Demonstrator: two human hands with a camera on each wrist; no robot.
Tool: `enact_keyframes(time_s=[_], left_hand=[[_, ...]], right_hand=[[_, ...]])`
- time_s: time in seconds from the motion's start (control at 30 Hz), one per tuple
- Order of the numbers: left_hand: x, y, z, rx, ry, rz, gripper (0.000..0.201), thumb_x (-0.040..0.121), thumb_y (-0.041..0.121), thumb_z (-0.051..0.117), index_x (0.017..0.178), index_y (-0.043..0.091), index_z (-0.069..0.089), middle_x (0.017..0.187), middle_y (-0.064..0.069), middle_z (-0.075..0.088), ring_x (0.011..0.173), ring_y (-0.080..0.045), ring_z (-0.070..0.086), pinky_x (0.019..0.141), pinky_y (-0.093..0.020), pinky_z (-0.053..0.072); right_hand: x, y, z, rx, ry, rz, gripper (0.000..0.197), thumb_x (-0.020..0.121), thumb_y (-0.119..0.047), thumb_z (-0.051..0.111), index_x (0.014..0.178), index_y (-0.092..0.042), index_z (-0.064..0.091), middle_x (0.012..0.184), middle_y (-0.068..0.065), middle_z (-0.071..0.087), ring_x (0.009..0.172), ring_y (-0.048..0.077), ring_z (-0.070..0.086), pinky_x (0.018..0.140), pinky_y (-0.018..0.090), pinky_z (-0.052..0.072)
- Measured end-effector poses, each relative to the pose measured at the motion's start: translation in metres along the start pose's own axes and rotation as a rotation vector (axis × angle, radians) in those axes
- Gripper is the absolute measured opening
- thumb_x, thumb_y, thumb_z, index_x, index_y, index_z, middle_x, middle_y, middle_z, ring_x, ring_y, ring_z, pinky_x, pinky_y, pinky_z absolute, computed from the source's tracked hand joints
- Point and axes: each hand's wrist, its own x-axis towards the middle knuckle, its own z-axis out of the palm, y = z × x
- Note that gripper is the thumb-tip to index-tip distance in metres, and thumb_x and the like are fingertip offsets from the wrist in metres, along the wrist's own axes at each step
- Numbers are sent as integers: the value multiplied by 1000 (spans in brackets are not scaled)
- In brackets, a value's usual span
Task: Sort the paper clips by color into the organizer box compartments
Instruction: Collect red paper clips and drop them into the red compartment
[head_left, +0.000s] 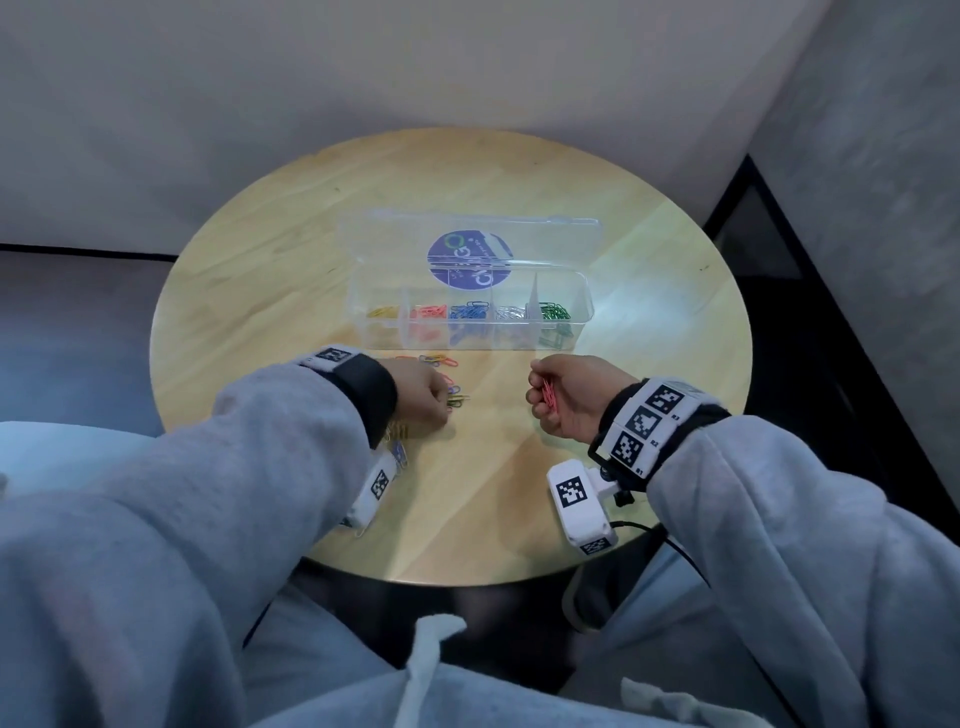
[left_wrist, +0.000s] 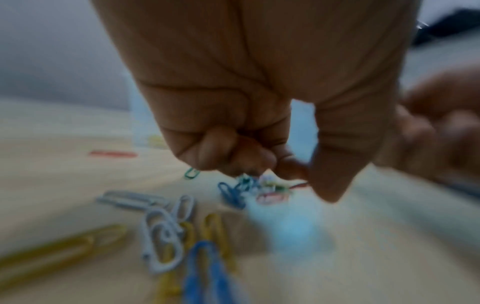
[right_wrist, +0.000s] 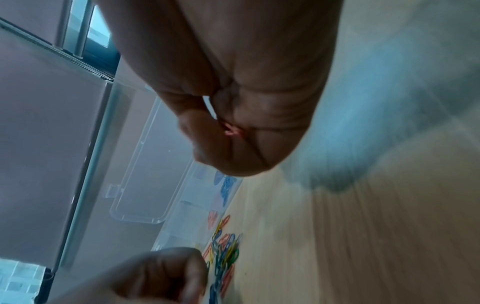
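1. Paper clips (head_left: 451, 387) lie loose in a mixed pile on the round tabletop (head_left: 649, 291), between the near edge and the organizer box (head_left: 470, 325); more lie under the left wrist. The box already holds yellow, red, blue, white and green groups, one colour per compartment.
2. Right hand (head_left: 566, 397) is curled round a bunch of red clips (head_left: 548, 399), raised off the wood near the box's near wall. A bunch that thick could shed a clip on the way, or spill over a divider into the neighbouring yellow or blue section.
3. Left hand (head_left: 418, 392) has its fingers bent down onto the pile; the left wrist view is blurred, so whether it pinches a clip I cannot tell. Clips there look tangled, so lifting one may drag another colour along with it.
4. The grey left sleeve (head_left: 291, 441) lies over the clips nearest the table's near edge and could sweep them off.
5. The open clear lid (head_left: 467, 244) stands behind the compartments; knocking it may shift the light box.
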Motion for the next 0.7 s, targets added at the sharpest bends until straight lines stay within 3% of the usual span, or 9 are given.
enact_keyframes(time_s=[0.07,0.17,0.23,0.37,0.5,0.6,0.7], left_hand=[[-6,-6,-9,-466,-43,-9,26,76,3,59,57,15,46,63,-4,49,56,-14,41,53,-19,37],[-11,-11,-19,-948,-16,9,38,86,-13,41,58,13,33,67,-8,49,50,-11,45,45,-15,35],[-13,-11,-24,-1122,-8,11,40,85,-16,31,59,15,30,67,-7,47,48,-10,43,39,-13,33],[-18,-6,-26,-1277,-12,-36,24,69,-6,42,60,15,34,63,-2,46,45,-8,37,34,-11,29],[-13,0,-20,-1006,50,-70,32,87,-1,45,61,15,35,60,-1,37,50,-11,27,38,-15,22],[-9,4,-13,-422,88,6,32,82,12,65,63,20,40,64,1,43,58,-17,37,49,-22,27],[-7,10,-7,137,165,39,14,82,16,64,80,24,52,97,3,62,80,-16,46,52,-21,30]], right_hand=[[-2,0,4,-63,4,-1,38,99,-21,34,64,-13,43,61,2,41,44,10,38,34,15,29],[-4,-1,11,-133,3,6,35,99,-18,35,67,-11,45,61,3,42,48,11,37,38,16,31],[-5,-3,16,-159,-2,15,33,99,-19,37,68,-12,45,61,2,41,47,11,37,40,16,30],[-7,-6,21,-182,-21,23,32,98,-25,40,69,-13,44,61,0,37,50,10,34,43,16,28],[-9,-7,21,-198,-9,21,34,99,-29,39,69,-14,44,61,0,38,50,10,34,44,17,29],[-8,-7,19,-212,3,19,33,99,-28,40,69,-14,44,62,0,37,51,10,33,46,17,28],[-9,-7,17,-227,19,12,31,99,-27,41,71,-14,44,62,-1,36,52,10,31,48,17,27]])
